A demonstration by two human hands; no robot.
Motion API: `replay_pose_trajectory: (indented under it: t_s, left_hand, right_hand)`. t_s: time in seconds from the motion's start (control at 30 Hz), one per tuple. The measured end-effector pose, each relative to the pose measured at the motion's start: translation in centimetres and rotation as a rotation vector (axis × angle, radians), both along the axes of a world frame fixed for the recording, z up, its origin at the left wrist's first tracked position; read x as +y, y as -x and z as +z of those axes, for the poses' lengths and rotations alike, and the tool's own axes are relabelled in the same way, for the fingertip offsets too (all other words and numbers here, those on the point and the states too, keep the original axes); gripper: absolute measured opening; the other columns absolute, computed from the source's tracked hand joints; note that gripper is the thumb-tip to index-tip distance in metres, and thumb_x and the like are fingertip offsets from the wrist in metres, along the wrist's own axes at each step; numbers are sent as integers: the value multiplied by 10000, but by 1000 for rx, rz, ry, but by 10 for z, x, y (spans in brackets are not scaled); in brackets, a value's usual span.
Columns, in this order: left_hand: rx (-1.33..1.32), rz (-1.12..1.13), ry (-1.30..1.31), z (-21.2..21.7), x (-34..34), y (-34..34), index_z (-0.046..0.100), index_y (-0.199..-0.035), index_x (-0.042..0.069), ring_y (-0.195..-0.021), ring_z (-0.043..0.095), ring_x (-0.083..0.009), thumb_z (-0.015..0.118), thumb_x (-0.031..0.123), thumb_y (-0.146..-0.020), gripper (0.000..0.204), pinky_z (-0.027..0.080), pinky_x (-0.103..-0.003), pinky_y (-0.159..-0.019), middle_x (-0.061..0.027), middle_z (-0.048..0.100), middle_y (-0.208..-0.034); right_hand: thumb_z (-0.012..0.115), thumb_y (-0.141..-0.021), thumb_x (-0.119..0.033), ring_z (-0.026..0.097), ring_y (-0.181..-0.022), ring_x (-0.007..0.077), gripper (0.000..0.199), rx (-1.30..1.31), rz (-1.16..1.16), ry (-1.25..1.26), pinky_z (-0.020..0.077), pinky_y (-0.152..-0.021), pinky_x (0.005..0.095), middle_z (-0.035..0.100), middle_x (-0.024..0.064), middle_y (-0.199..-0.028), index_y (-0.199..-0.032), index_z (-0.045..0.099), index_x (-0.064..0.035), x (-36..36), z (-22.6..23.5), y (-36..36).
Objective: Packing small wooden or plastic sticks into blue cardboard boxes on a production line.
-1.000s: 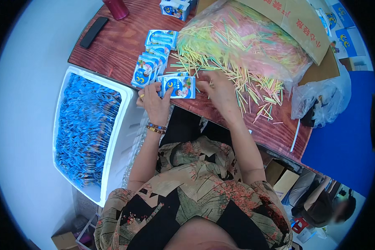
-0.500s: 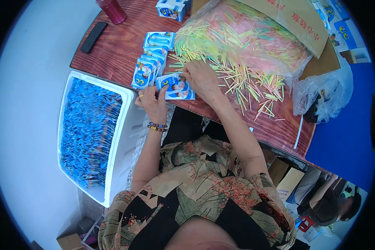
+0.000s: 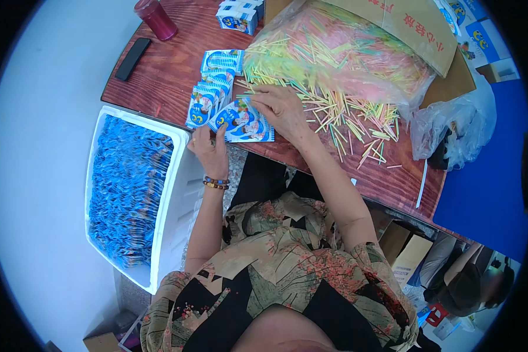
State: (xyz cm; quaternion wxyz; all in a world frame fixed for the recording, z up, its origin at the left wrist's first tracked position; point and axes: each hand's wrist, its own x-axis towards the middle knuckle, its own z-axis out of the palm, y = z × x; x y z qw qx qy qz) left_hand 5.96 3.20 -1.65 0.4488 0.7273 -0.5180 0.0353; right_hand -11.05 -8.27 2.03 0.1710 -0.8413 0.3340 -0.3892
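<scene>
Thumb and fingertips of the left hand (image 3: 210, 154) were closed on the lower left corner of a tilted blue-white packet (image 3: 239, 113), probably to steady it, while the right hand (image 3: 284, 114) curled at its upper edge, pinch unclear. More packets (image 3: 257, 134) lay underneath on the wooden table (image 3: 165, 67), coloured sticks (image 3: 361, 117) loose rightward; a foam box (image 3: 176, 188) stood left, a co-worker (image 3: 466, 281) beyond lower right.

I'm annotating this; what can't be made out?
Head view: whether the bare right hand holds anything, hidden by the hand itself.
Head view: contents of the flat blue-and-white packets, hidden because they're opaque.
Head view: the brown cardboard box's far end, cut by the top edge.
</scene>
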Motion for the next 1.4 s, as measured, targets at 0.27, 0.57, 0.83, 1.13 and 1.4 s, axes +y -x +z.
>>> replay_pose_trajectory:
  t_s: [0.27, 0.57, 0.83, 1.13, 1.4]
  left_hand:
    - [584, -141, 126, -3, 3, -14, 625, -937, 27, -735, 526, -116, 628, 88, -899, 73, 386, -286, -658, -2, 586, -814]
    - [1224, -455, 69, 52, -4, 25, 658, -996, -3, -793, 566, -32, 609, 50, -919, 105, 456, -205, -708, 0, 662, -926]
    - [1357, -458, 1, 42, 2, 38, 670, -1041, -10, -829, 602, -53, 635, 44, -901, 155, 478, -222, -751, -16, 678, -954]
    - [1641, -487, 30, 30, 7, 48, 656, -1019, -11, -929, 643, -135, 560, 138, -967, 184, 512, -304, -848, -75, 675, -1041]
    - [1730, -434, -5, 36, 4, 54, 680, -974, 49, -805, 647, -127, 568, 202, -971, 191, 527, -298, -716, -50, 693, -950]
  right_hand:
    - [633, -888, -108, 629, -863, 139, 125, -529, 56, -647, 494, -763, 288, 678, 56, -958, -962, 680, -20, 15, 17, -14]
    - [661, -882, -83, 592, -779, 37, 114, -445, 208, -1005, 491, -699, 200, 658, -24, -853, -975, 662, -18, 29, 23, 23]
    - [681, -867, -97, 575, -734, 27, 117, -603, 175, -1063, 478, -661, 202, 666, -20, -797, -938, 695, -4, 52, 12, 42]
    - [658, -894, -133, 583, -768, 49, 147, -589, 112, -1014, 458, -661, 208, 660, -8, -854, -936, 692, 3, 56, 20, 57]
    - [746, -766, -114, 491, -1158, 220, 228, -580, 190, -624, 395, -977, 365, 540, 90, -1218, -979, 683, -62, 64, 51, 69]
